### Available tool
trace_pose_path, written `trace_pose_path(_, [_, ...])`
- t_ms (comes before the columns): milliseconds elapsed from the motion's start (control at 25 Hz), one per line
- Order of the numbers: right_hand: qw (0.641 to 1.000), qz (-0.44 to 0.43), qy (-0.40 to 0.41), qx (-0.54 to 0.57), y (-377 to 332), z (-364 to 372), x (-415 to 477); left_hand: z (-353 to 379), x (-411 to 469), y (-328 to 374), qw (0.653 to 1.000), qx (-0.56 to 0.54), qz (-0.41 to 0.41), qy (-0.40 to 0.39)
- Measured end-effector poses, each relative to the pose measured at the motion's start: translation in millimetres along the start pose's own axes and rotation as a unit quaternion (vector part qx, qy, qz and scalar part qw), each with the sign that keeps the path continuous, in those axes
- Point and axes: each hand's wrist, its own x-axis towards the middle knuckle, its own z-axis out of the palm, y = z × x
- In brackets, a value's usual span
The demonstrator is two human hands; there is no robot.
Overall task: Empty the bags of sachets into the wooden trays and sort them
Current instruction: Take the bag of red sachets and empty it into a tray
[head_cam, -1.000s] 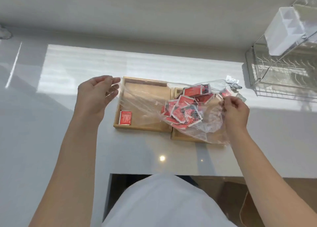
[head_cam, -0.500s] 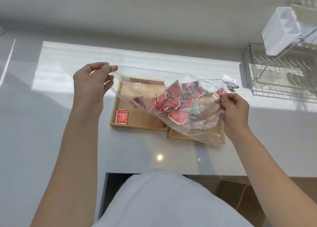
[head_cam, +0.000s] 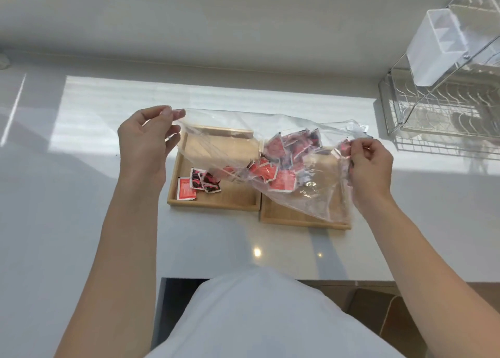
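A clear plastic bag (head_cam: 311,173) stretches above two wooden trays, pinched at one end by the left hand (head_cam: 146,144) and gripped in a bunched fold at the other by the right hand (head_cam: 369,163). Most of the red sachets (head_cam: 281,165) sit inside the bag — a loose heap over the gap between the trays. The left tray (head_cam: 213,204) holds a few sachets in its near-left corner: one red sachet (head_cam: 185,188) lying flat and two or three darker ones (head_cam: 205,181) just beside it. The right tray (head_cam: 303,219) lies under the bag; its contents cannot be made out. Both trays rest side by side, touching, on the white counter (head_cam: 108,222).
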Motion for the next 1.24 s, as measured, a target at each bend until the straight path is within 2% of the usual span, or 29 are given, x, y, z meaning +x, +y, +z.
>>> trace_pose_path(720, [0.999, -0.036, -0.009, -0.018, -17, 0, 5, 8, 1, 1, 1.0, -0.006, 0.018, -0.007])
trace_pose_path(920, [0.997, -0.069, 0.013, -0.038, -16, -3, 8, 10, 6, 6, 1.0, -0.012, 0.028, -0.002])
trace_pose_path(1040, [0.991, -0.095, 0.01, -0.091, -22, 2, 8, 11, 11, 7, 1.0, -0.009, 0.026, 0.002])
trace_pose_path(1160, [0.984, -0.131, 0.041, -0.11, -28, 0, 12, 8, 12, 6, 1.0, -0.02, 0.014, -0.003])
trace_pose_path(1240, [0.984, -0.134, 0.021, -0.117, -32, -2, 15, 4, 13, 4, 1.0, -0.016, 0.014, -0.004])
